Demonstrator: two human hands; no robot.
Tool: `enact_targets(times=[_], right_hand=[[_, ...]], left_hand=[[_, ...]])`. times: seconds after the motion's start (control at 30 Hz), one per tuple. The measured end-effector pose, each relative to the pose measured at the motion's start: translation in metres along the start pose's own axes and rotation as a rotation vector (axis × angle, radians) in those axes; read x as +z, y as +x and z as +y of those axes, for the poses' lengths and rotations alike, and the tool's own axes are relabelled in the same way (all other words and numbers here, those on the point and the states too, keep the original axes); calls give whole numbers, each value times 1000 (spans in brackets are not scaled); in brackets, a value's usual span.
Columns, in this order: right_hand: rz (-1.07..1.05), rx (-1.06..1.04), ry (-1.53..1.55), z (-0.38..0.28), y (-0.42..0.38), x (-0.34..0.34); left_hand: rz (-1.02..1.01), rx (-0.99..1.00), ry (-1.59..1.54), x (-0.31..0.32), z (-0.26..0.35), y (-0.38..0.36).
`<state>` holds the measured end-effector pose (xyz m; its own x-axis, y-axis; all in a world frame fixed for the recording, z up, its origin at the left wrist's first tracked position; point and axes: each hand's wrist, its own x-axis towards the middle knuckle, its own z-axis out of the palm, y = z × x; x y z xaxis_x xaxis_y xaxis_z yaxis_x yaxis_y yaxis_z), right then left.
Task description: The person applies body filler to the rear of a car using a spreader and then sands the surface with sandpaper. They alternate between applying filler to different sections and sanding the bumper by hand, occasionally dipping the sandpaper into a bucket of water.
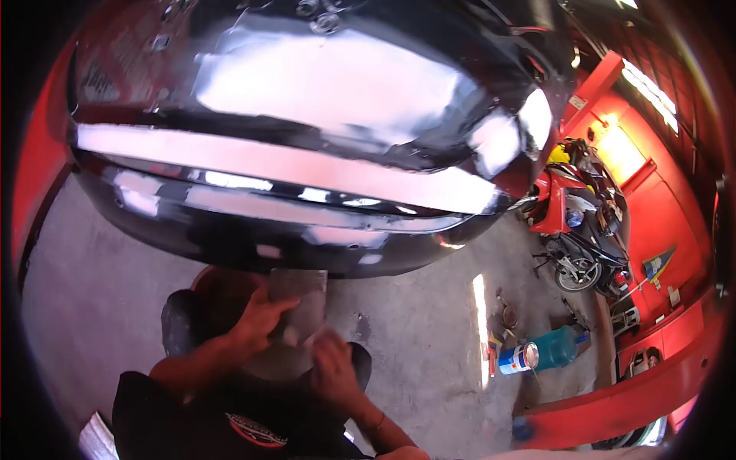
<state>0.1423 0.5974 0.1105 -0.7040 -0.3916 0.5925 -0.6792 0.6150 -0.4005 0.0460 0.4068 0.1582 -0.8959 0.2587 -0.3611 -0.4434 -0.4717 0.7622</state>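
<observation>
A thin, flat grey sheet [307, 287] is in front of my body, below the black bumper. My left hand [262, 320] is closed on its left edge, with a finger reaching over its face. On the sheet's lower part is a small pale patch [290, 336]. My right hand [335, 366] is at the sheet's lower right with fingers curled; blur hides what they hold, if anything. Above both hands is a glossy black vehicle body [383, 157] with broad whitish-pink patches and a long pale strip [291, 165].
A reddish round object [218, 282] is partly hidden behind my left hand. On the concrete floor [429, 314] to the right lie a blue-and-white can [518, 358] and a teal container [556, 349]. Motorcycles [579, 222] stand by the red wall [667, 207]. A red beam [613, 414] crosses the lower right.
</observation>
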Motion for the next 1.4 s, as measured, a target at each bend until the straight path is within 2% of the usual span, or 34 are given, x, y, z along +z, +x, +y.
enact_targets(times=[0.03, 0.07, 0.1, 0.17, 0.23, 0.27, 0.33, 0.43, 0.53, 0.57, 0.67, 0.7, 0.73, 0.77, 0.8, 0.83, 0.87, 0.9, 0.93, 0.97, 1.03, 1.07, 1.1, 1.13, 1.17, 1.23, 1.27, 1.3, 1.33, 1.37, 1.4], right_hand=[[-20, 89, -111, 11, -10, 7], [-49, 186, -142, 19, -14, 6], [-187, 71, -254, 27, -14, -3], [-254, 83, -228, 34, -22, -10], [-85, 288, -211, 28, -8, -32], [-89, 290, -199, 19, 3, -42], [-53, 184, -280, 1, 24, -57], [-107, 130, -346, -8, 27, -53], [-164, 138, -387, -12, 29, -44], [-166, 139, -403, -10, 27, -39], [-404, 177, -324, -8, 17, -35], [-401, 191, -380, -6, 19, -38], [-400, 243, -251, -2, 23, -40], [-396, 297, -118, 2, 25, -43], [-291, 351, -177, 16, 15, -55], [-128, 467, -294, 23, 22, -73], [53, 524, -280, 51, 20, -89], [98, 729, -314, 57, 39, -116], [66, 650, -506, 43, 83, -141], [41, 500, -772, 58, 102, -157], [-3, 502, -871, 94, 122, -187], [45, 721, -859, 108, 131, -200], [29, 733, -876, 113, 141, -209], [-109, 733, -905, 119, 155, -216], [-242, 729, -929, 126, 166, -220], [-418, 239, -1045, 146, 180, -219], [-393, 160, -1058, 162, 169, -224], [-354, 198, -1050, 164, 163, -225], [-334, 148, -1084, 169, 155, -226], [-311, 93, -1117, 167, 157, -222], [-366, 266, -1124, 162, 157, -220]], left_hand=[[-84, 8, -33, 2, 3, -6], [-48, -7, -33, 4, 6, -11], [-69, 32, 38, 8, 11, -13], [-72, 60, 118, 2, 17, -14], [-199, 378, 361, -6, 9, -3], [-188, 371, 366, -10, 5, -1], [-206, 526, 617, -14, -1, 1], [-208, 418, 717, -6, 9, -12], [-205, 478, 785, -6, 9, -15], [-216, 483, 774, -8, 10, -15], [-236, 483, 720, -19, -1, -3], [-185, 453, 647, -30, -12, 6], [-136, 416, 574, -41, -19, 18], [-153, 383, 669, -48, -11, 23], [-166, 349, 768, -59, -4, 26], [-326, 260, 879, -77, -16, 45], [-483, 169, 989, -98, -38, 68], [-605, 319, 1104, -117, -74, 90], [-719, 476, 1214, -129, -103, 104], [-744, 486, 1187, -133, -116, 108], [-875, 228, 1502, -138, -141, 113], [-898, 225, 1477, -147, -161, 109], [-945, 168, 1296, -158, -181, 106], [-976, 117, 1122, -166, -195, 109], [-980, 121, 1114, -171, -205, 117], [-1076, 77, 1144, -179, -220, 129], [-1080, 77, 1131, -177, -217, 127], [-981, 80, 1161, -173, -207, 122], [-877, 87, 1191, -169, -198, 120], [-875, 94, 1183, -166, -190, 121], [-925, 73, 1249, -163, -183, 121]])
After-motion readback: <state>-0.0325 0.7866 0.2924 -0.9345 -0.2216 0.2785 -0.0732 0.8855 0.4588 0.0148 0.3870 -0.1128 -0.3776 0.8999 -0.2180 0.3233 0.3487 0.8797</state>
